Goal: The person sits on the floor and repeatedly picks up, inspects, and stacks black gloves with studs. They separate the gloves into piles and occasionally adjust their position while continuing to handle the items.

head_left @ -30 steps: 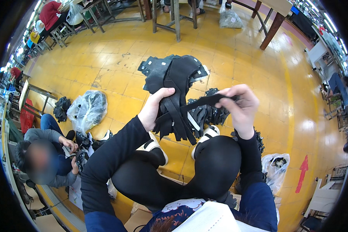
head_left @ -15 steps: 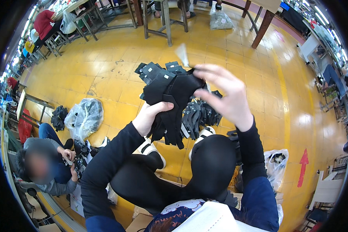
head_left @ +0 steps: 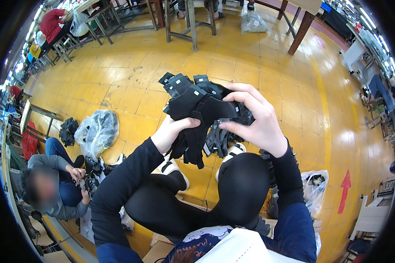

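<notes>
A fanned stack of black cut fabric pieces [head_left: 193, 105], several with small white stickers, is held up over my knees. My left hand [head_left: 173, 131] grips it at the lower left, thumb pressed across the front. At the stack's right end, my right hand [head_left: 261, 116] is curved with thumb and fingers apart. The end of the top piece, bearing a white sticker [head_left: 237, 109], lies between that thumb and fingers. Whether my right fingertips touch the fabric behind is hard to see. Below, more bundled black pieces [head_left: 219, 140] lie on the floor by my feet, partly hidden.
A seated co-worker [head_left: 52, 188] handles dark pieces at the left. Near that person lie a clear plastic bag [head_left: 98, 131] and a dark bundle [head_left: 68, 131]. Another plastic bag [head_left: 315, 188] stands at the right. Wooden stools [head_left: 191, 26] and tables are across the yellow tiled floor.
A blurred white triangular scrap above my right fingers is gone from view. My right hand has come down slightly, and a white sticker now shows on the top piece's right end.
</notes>
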